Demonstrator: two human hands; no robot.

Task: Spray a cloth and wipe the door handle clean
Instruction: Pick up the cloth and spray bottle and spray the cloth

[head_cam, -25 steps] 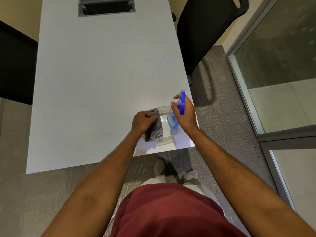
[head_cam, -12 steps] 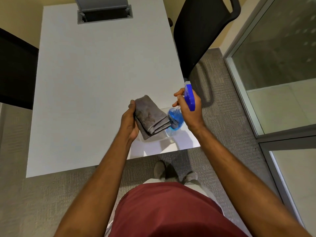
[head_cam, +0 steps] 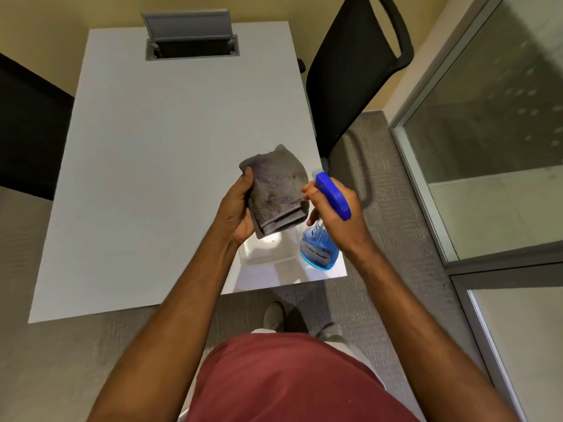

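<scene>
Grey folded cloth (head_cam: 275, 190) held in left hand (head_cam: 236, 208) above near desk (head_cam: 152, 178). Right hand (head_cam: 338, 214) grips blue spray bottle (head_cam: 320, 248), nozzle toward cloth. Spraying step; next, squeeze trigger.

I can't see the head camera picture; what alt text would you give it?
Seen from above, a person's left hand holds up a folded grey cloth while the right hand grips a blue spray bottle beside it. Below them are a white table and a clear tray, with a black chair beyond.
</scene>
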